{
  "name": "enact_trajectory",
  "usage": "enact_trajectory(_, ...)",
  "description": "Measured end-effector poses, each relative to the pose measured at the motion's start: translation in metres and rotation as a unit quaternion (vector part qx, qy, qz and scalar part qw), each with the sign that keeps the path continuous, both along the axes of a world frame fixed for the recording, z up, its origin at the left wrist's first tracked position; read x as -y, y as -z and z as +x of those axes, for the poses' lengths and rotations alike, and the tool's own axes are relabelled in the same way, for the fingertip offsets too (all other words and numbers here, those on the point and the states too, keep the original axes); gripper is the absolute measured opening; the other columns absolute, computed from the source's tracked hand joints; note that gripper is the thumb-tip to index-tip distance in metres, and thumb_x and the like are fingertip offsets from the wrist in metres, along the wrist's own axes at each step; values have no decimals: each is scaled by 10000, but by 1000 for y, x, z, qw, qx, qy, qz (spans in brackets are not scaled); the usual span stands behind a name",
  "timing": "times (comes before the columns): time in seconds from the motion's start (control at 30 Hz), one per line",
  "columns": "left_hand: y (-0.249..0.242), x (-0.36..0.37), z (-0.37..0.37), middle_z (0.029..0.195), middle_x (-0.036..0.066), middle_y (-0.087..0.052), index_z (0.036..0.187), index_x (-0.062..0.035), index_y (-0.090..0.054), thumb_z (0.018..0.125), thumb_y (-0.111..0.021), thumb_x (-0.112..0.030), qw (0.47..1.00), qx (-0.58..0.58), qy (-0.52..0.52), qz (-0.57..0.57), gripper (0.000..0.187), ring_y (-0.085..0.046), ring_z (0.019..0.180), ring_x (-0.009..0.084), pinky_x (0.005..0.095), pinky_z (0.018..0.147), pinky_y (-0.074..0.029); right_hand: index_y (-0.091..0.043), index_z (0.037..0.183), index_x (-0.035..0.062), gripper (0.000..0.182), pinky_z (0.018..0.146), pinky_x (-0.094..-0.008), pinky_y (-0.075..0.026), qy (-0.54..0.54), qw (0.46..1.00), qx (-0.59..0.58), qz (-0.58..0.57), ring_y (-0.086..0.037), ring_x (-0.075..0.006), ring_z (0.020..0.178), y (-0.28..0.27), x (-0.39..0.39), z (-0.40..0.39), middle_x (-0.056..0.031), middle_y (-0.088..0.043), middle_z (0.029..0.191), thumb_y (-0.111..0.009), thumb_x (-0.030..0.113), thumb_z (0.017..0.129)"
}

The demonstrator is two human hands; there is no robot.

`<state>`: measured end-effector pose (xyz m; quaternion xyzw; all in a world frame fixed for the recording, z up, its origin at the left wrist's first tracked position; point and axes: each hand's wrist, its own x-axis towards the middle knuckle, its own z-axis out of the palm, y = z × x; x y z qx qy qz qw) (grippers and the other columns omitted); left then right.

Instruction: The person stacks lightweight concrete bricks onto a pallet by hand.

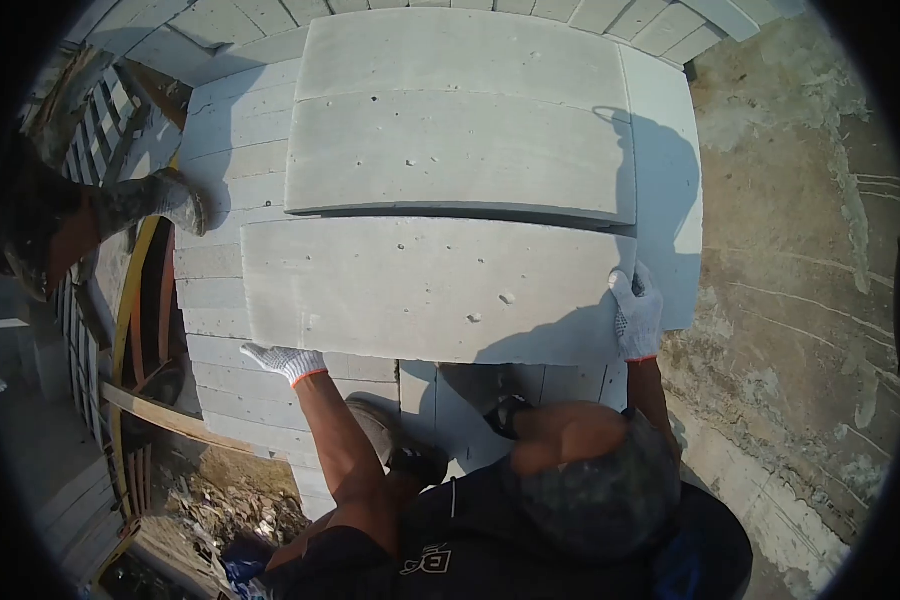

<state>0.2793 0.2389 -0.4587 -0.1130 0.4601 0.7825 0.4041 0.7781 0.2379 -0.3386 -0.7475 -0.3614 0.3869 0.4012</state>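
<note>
At nine o'clock in the view, another person's foot in a dusty grey boot (pixel 160 200) stands on the edge of the stack of pale grey concrete blocks (pixel 220 150), next to a curved yellow strip (pixel 130 290). Below it, at seven o'clock, lies a heap of rubble and scraps (pixel 220 510).

The left hand (pixel 282 360), in a white knitted glove with an orange cuff, is at the lower left corner of the large flat light-grey concrete slab (pixel 425 290). It touches the slab's lower edge, but I cannot tell if the fingers are closed around it.

The slab lies in the centre, on top of the block stack, and just below two similar grey slabs (pixel 460 120) at twelve o'clock.

At three o'clock from the centre, the right hand (pixel 638 312), in the same kind of glove, grips the slab's right edge with fingers wrapped over it. Further right is the rough bare concrete floor (pixel 800 250).
</note>
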Motion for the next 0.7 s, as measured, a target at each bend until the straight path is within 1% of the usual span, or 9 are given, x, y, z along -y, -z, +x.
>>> enact_trajectory(0.13, -7, -13, 17, 1409, 135, -450, 1403, -62, -421, 915, -350, -627, 999, -29, 4, -30, 751, -461, 1251, 340, 509, 1033, -383, -545, 1287, -50, 520, 913, -299, -462, 13, 999, 6, 38, -579, -177, 1063, 15, -24, 9, -126, -617, 1196, -705, 211, 867)
enact_trajectory(0.3, 1, 0, 18, 1393, 136, -479, 1347, -21, -481, 908, -432, -419, 998, 43, 50, 14, 595, -479, 1234, 326, 452, 1016, -403, -550, 1280, -40, 493, 945, -302, -445, -5, 998, 68, -3, -570, -177, 1087, 13, -22, 21, -117, -615, 1203, -691, 212, 881)
enact_trajectory(0.33, -5, -5, 15, 1383, 137, -492, 1339, -15, -504, 899, -450, -362, 985, -96, 103, -100, 563, -507, 1201, 299, 421, 993, -416, -551, 1275, -37, 486, 963, -307, -436, 4, 993, 114, -25, -559, -185, 1112, 17, -27, 22, -126, -602, 1220, -683, 226, 889)
enact_trajectory(0.37, -6, -8, 10, 1372, 138, -505, 1331, -10, -528, 890, -468, -306, 938, -230, 155, -207, 534, -535, 1168, 271, 391, 970, -430, -551, 1271, -35, 479, 982, -312, -426, 10, 986, 161, -40, -548, -193, 1138, 20, -30, 23, -136, -589, 1237, -675, 240, 898)
enact_trajectory(0.43, -7, -12, -1, 1231, 135, -605, 1258, 13, -590, 919, -469, -239, 808, -457, 268, -256, 439, -572, 1096, 221, 325, 954, -427, -537, 1278, -32, 494, 995, -322, -418, -32, 973, 225, -29, -540, -207, 1157, 18, -35, 10, -149, -571, 1256, -669, 262, 903)
enact_trajectory(0.47, -12, -21, 8, 1176, 138, -635, 1217, 21, -613, 933, -481, -259, 843, -412, 257, -230, 420, -583, 1071, 214, 315, 945, -429, -523, 1285, -29, 510, 1008, -331, -410, -57, 956, 289, -8, -532, -222, 1177, 17, -38, 0, -162, -553, 1275, -662, 284, 907)
enact_trajectory(0.53, -31, -39, 21, 1085, 157, -671, 1172, 32, -624, 932, -537, -375, 785, -430, 302, -328, 480, -612, 1007, 225, 323, 905, -453, -506, 1297, -29, 539, 1014, -350, -406, -4, 971, 241, 3, -522, -247, 1194, 19, -45, -12, -169, -535, 1299, -644, 324, 914)
enact_trajectory(0.57, -33, -45, 17, 1065, 186, -678, 1135, 29, -634, 883, -579, -519, 725, -449, 355, -383, 605, -636, 947, 252, 348, 842, -478, -488, 1310, -28, 570, 1020, -368, -401, 54, 980, 191, 3, -513, -273, 1211, 23, -45, -15, -176, -517, 1323, -626, 364, 920)
enact_trajectory(0.7, -23, -61, 17, 1003, 196, -696, 1125, 5, -659, 797, -600, -645, 702, -480, 318, -420, 730, -661, 913, 314, 387, 809, -493, -452, 1332, -28, 640, 1021, -397, -396, 34, 960, 277, -29, -520, -338, 1204, 68, -34, 1, -210, -532, 1296, -577, 449, 924)
